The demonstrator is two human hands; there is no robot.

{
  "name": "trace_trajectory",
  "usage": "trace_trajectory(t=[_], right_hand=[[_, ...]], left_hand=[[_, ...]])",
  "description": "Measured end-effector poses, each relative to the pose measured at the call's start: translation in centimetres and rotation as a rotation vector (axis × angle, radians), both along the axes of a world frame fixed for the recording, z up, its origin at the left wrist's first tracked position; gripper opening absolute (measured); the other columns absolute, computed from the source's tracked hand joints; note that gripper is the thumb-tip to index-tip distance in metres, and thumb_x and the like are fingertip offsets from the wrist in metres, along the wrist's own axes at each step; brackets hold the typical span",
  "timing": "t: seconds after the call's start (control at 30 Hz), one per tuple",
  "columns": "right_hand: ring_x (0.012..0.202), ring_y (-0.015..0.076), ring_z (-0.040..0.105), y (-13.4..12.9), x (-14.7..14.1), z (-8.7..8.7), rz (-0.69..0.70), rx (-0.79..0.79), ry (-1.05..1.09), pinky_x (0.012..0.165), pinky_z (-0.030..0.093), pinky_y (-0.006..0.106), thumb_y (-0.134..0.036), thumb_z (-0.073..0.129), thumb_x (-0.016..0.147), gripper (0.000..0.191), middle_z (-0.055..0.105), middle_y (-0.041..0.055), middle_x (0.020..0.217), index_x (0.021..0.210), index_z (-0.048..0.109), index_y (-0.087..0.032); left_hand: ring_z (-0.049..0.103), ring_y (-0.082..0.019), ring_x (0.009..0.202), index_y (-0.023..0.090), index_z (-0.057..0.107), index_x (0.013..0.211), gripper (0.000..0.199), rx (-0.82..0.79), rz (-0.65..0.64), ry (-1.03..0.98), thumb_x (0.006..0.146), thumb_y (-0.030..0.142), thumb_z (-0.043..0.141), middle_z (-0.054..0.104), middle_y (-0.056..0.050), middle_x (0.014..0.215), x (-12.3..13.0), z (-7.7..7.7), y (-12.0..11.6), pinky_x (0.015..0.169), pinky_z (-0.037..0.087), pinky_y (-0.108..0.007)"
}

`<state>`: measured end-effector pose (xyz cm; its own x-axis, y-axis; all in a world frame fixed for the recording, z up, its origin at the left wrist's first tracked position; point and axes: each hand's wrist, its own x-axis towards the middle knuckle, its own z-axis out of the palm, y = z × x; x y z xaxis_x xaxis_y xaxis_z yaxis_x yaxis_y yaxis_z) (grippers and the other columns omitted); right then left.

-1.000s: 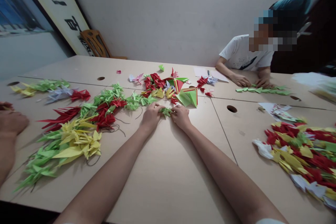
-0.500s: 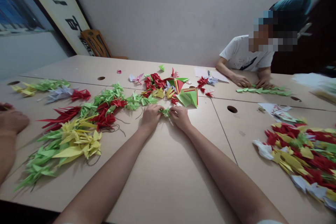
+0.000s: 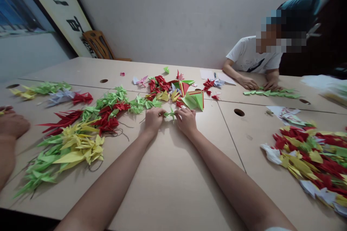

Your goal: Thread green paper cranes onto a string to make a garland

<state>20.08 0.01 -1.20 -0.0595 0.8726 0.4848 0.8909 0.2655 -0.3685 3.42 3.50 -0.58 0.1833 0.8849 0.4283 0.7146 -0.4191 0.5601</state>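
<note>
A small green paper crane (image 3: pixel 170 114) is stretched between my two hands, just above the table (image 3: pixel 173 173). My left hand (image 3: pixel 154 120) pinches its left end, and my right hand (image 3: pixel 186 119) pinches the right end. Right behind the hands lie a stack of green, red and yellow folded paper (image 3: pixel 193 100) and several yellow folded pieces (image 3: pixel 163 96). A strand of green folded cranes (image 3: pixel 139 104) sits close to the left of my left hand, with thin dark thread trailing nearby.
Bunches of yellow cranes (image 3: pixel 81 144) and red cranes (image 3: pixel 108 121) lie to the left. A large colourful crane pile (image 3: pixel 311 155) covers the right side. Across the table a co-worker (image 3: pixel 255 57) handles a green paper strip (image 3: pixel 271 93). Another person's hand (image 3: pixel 12 122) rests at the left edge.
My right hand's fingers have shifted slightly, and the green crane now looks pulled out wider between my hands. At the left edge, the other person's hand shows a bit of yellow.
</note>
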Motion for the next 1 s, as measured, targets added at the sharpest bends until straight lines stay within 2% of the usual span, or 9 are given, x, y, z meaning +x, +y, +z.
trace_trajectory(t=[0.17,0.37,0.47,0.53,0.63,0.7,0.8,0.9,1.0], right_hand=[[0.094,0.0197,0.054,0.0,-0.1,0.1,0.001,-0.007,0.009,0.083,0.023,0.034,-0.019,0.054,0.092,0.016,0.070,0.0041,0.092,0.089,0.069,-0.022],[0.093,0.0204,0.053,0.0,0.0,0.1,-0.024,-0.069,-0.007,0.083,0.022,0.035,-0.018,0.052,0.090,0.017,0.069,0.0054,0.091,0.088,0.069,-0.021],[0.092,0.0205,0.053,0.1,0.0,-0.1,-0.015,-0.105,-0.015,0.083,0.022,0.035,-0.017,0.051,0.089,0.018,0.069,0.0054,0.089,0.088,0.069,-0.021],[0.091,0.0205,0.054,0.2,0.0,-0.2,-0.010,-0.117,-0.011,0.082,0.023,0.035,-0.017,0.051,0.089,0.018,0.069,0.0054,0.088,0.088,0.069,-0.020],[0.089,0.0205,0.055,0.3,0.0,-0.4,-0.003,-0.127,0.026,0.081,0.024,0.035,-0.016,0.051,0.087,0.018,0.069,0.0054,0.087,0.088,0.069,-0.020],[0.090,0.0207,0.056,0.4,0.0,-0.5,0.012,-0.124,0.073,0.080,0.026,0.035,-0.015,0.052,0.084,0.018,0.069,0.0052,0.086,0.088,0.069,-0.020],[0.084,0.0193,0.058,0.7,0.4,-0.7,0.032,-0.113,0.205,0.079,0.031,0.033,-0.012,0.053,0.076,0.022,0.069,0.0033,0.084,0.087,0.070,-0.020],[0.076,0.0172,0.059,1.2,1.1,-1.0,-0.048,-0.092,0.439,0.076,0.038,0.030,-0.012,0.046,0.073,0.026,0.069,0.0029,0.085,0.082,0.070,-0.020],[0.077,0.0177,0.060,1.6,1.7,-1.1,-0.141,-0.084,0.597,0.076,0.042,0.030,-0.014,0.041,0.072,0.029,0.070,0.0037,0.086,0.077,0.069,-0.020]], left_hand=[[0.059,-0.017,0.077,0.021,0.073,0.070,0.024,0.009,-0.018,-0.020,0.071,0.003,0.056,0.069,-0.002,0.072,0.0,0.2,-0.2,0.072,0.042,-0.029],[0.062,-0.020,0.091,0.023,0.075,0.081,0.012,-0.006,-0.023,0.023,0.075,0.016,0.067,0.074,-0.003,0.091,0.3,0.6,-0.6,0.083,0.042,-0.033],[0.062,-0.021,0.091,0.023,0.075,0.080,0.010,-0.019,0.009,0.055,0.077,0.017,0.067,0.074,-0.003,0.089,0.3,0.6,-0.6,0.085,0.040,-0.036],[0.061,-0.021,0.089,0.024,0.075,0.085,0.015,-0.014,0.026,0.053,0.077,0.015,0.066,0.073,-0.002,0.084,0.3,0.5,-0.6,0.085,0.039,-0.036],[0.061,-0.020,0.087,0.025,0.073,0.105,0.034,-0.016,0.042,0.044,0.076,0.009,0.062,0.073,-0.001,0.081,0.3,0.5,-0.6,0.084,0.038,-0.035],[0.061,-0.020,0.087,0.026,0.074,0.102,0.035,-0.039,0.046,0.068,0.076,0.007,0.061,0.073,-0.002,0.082,0.3,0.5,-0.5,0.084,0.038,-0.035],[0.061,-0.021,0.090,0.024,0.076,0.082,0.022,-0.067,0.050,0.110,0.076,0.009,0.061,0.074,-0.003,0.085,0.2,0.5,-0.4,0.085,0.037,-0.036],[0.062,-0.021,0.089,0.023,0.075,0.079,0.020,-0.069,0.064,0.121,0.075,0.009,0.061,0.074,-0.003,0.085,0.0,0.4,-0.3,0.083,0.038,-0.036],[0.062,-0.021,0.088,0.023,0.075,0.080,0.022,-0.058,0.064,0.121,0.074,0.008,0.060,0.074,-0.003,0.085,-0.1,0.2,-0.2,0.081,0.039,-0.036]])
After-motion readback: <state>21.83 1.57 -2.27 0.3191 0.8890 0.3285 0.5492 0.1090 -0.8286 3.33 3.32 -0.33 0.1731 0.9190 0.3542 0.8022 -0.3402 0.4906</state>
